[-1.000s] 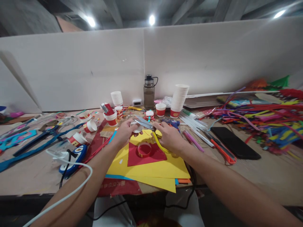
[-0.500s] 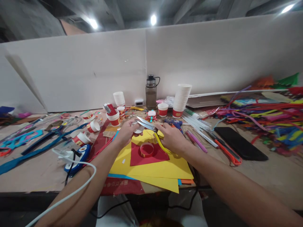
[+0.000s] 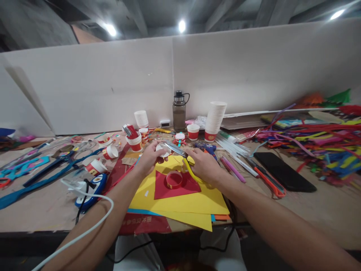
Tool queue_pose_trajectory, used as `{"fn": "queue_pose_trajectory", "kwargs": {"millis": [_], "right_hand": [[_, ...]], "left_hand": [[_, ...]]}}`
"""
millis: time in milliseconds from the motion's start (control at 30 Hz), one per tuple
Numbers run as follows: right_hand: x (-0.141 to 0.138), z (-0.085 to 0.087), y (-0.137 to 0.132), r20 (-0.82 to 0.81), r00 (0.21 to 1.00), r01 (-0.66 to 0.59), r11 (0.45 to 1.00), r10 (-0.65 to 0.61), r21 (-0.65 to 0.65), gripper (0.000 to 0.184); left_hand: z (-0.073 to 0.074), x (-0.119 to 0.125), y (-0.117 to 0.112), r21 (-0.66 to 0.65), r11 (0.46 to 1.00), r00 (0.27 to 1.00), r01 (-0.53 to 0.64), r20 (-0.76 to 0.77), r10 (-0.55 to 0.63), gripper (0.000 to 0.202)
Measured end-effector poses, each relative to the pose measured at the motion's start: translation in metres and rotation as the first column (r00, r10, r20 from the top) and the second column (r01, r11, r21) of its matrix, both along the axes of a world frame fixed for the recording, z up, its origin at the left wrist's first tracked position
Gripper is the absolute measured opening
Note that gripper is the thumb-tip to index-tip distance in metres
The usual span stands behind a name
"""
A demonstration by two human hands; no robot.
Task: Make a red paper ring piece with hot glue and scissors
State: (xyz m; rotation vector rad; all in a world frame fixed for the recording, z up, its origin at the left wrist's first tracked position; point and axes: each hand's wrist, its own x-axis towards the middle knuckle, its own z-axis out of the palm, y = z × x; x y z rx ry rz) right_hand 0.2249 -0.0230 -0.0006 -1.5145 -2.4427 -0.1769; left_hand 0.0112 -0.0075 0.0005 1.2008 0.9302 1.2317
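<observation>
Our wooden table [image 3: 42,214] carries yellow paper sheets [image 3: 197,203] right under where our left hand [image 3: 149,158] and right hand [image 3: 205,165] grip. Left of that grip lie cut paper cups [image 3: 96,165]. Right of it are a black phone [image 3: 284,171], an orange cutter [image 3: 270,184] and pipe cleaners [image 3: 318,143]. Beyond it stand a bottle [image 3: 178,113] and a cup stack [image 3: 214,118].

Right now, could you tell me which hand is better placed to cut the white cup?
Probably the right hand: its grip is on the scissors, with the blades at the white cup, which the left hand holds.
</observation>
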Motion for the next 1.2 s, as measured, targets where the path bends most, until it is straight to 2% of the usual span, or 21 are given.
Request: {"fn": "queue_pose_trajectory", "kwargs": {"millis": [233,533,733,933,1033,1200], "right_hand": [[-0.0005,-0.0006,-0.0007,-0.001,1.0,-0.003,0.998,0.003,0.062,0.044],[0.0009,-0.0006,0.0003,0.039,0.999,0.006,0.999,-0.008,0.036,0.05],[0.0002,0.0007,-0.0002,0.041,0.999,0.01,1.0,-0.011,0.029,0.047],[0.0008,-0.0021,0.001,0.0,1.0,-0.009,0.999,0.009,0.049,0.044],[0.0005,-0.0018,0.0002,-0.002,1.0,-0.004,0.999,0.004,0.051,0.043],[-0.0011,0.0013,-0.0028,-0.012,1.0,-0.016,0.997,0.017,0.081,0.044]], "left_hand": [[-0.0048,0.0014,0.0019,0.024,0.999,0.997,0.027,-0.08,-0.025,0.038],[-0.0049,-0.0001,0.0022,0.005,0.999,0.999,0.038,-0.039,-0.038,0.034],[-0.0024,-0.0016,0.0012,0.02,0.998,0.998,0.055,-0.018,-0.055,0.026],[-0.0006,-0.0015,0.0018,0.016,0.999,0.999,-0.031,0.01,0.03,0.038],[-0.0021,0.0004,0.002,0.017,0.997,0.998,-0.07,-0.004,0.07,0.038],[-0.0062,0.0039,0.0011,0.0,1.0,0.999,0.003,-0.048,-0.003,0.033]]}}
